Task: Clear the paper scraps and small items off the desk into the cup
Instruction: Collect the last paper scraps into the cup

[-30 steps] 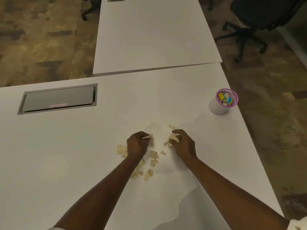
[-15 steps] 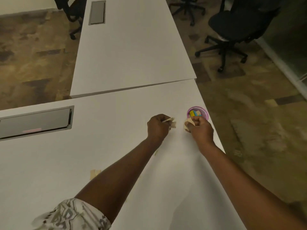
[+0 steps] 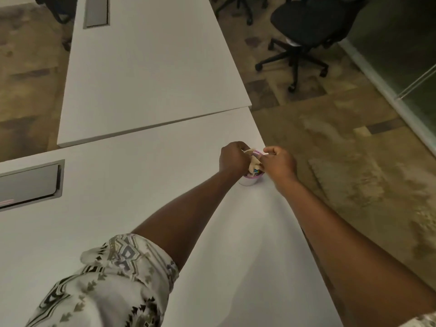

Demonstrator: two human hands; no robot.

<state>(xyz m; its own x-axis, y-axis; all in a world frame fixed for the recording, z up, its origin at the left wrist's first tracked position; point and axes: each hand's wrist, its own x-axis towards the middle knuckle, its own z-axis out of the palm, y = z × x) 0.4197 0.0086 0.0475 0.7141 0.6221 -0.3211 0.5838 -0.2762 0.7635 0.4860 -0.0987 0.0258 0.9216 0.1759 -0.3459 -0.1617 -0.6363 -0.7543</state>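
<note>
A small white cup (image 3: pixel 247 181) with a pink rim stands near the right edge of the white desk (image 3: pixel 141 185). Both hands hover right over its mouth. My left hand (image 3: pixel 232 159) is on the cup's left side, fingers curled around beige paper scraps (image 3: pixel 254 163) that hang between the two hands above the opening. My right hand (image 3: pixel 278 162) is on the cup's right side, fingers pinched; I cannot tell if it still grips a scrap. A bit of coloured item shows inside the cup. The scraps left on the desk are hidden behind my arms.
A grey cable hatch (image 3: pixel 28 185) is set in the desk at the left. A second white desk (image 3: pixel 151 67) adjoins at the back. A black office chair (image 3: pixel 309 27) stands on the carpet at the right, beyond the desk edge. A glass wall runs at the far right.
Both hands lifted scraps from the pile in the desk's middle and carried them right to the cup. They now sit directly over its mouth, and the pile has left the view.
</note>
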